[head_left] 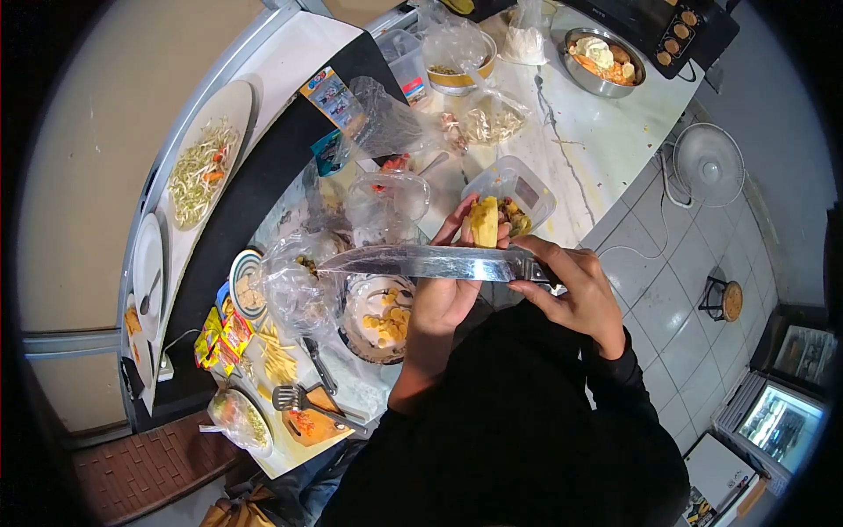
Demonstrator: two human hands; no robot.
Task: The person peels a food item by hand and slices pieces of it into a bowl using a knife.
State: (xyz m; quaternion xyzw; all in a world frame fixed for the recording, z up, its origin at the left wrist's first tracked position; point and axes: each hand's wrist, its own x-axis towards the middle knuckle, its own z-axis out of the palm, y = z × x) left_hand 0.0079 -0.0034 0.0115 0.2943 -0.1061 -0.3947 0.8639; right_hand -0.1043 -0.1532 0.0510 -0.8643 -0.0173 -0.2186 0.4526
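Observation:
My left hand (446, 299) is closed round a yellow peeled piece of food (484, 221), held up over the counter's edge. A large knife (421, 263) lies across in front of it, its blade pointing left. The knife's dark handle is in my right hand (575, 294). Just beyond the yellow piece is a clear plastic container (529, 187) with dark and yellow bits in it. Left of my left wrist, a plate (353, 330) holds yellow slices.
Plastic bags (299, 277), a spatula (294, 399) and an orange board (323, 428) lie to the left. A metal bowl of food (604, 86) stands at the back right, near an oven (645, 31). A fan (708, 164) is on the right.

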